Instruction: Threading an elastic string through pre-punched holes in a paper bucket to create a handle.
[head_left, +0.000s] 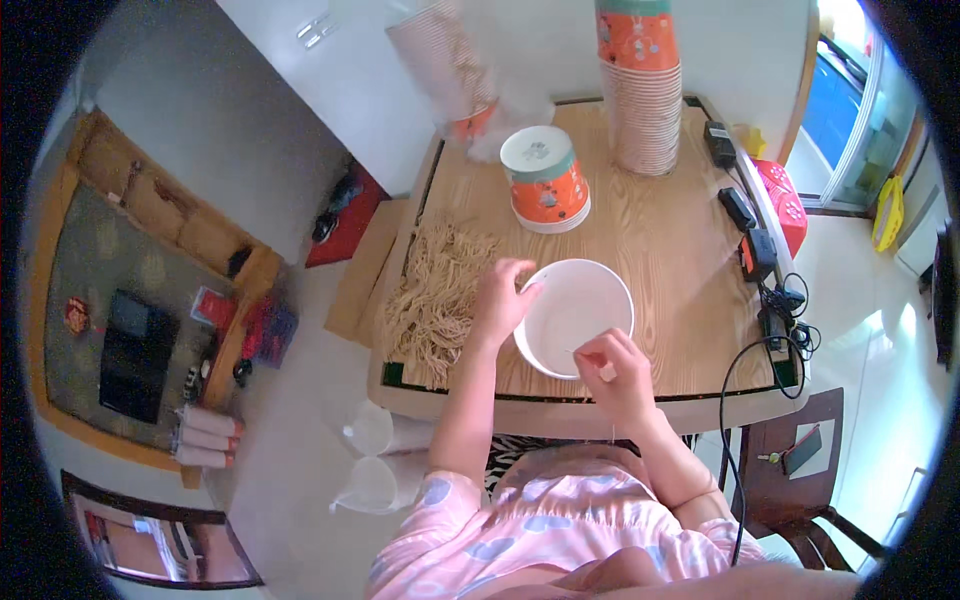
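Note:
A white paper bucket (572, 320) stands mouth up at the table's near edge, its inside facing me. My left hand (500, 303) is at its left rim, thumb and forefinger closed on the edge. Over the near right rim, my right hand (618, 375) has its fingertips pinched together. A thin pale tip shows by those fingers, too small to name. Left of the bucket lies a heap of beige cords (440, 300). Behind it, an orange and green paper bucket (548, 185) sits upside down, seemingly nested over another.
A tall stack of paper buckets (645, 110) rises at the back right; another, wrapped in clear plastic (445, 60), leans at the back left. Power adapters (757, 255) and black cables (785, 320) line the right edge. A dark chair (795, 460) stands at the near right.

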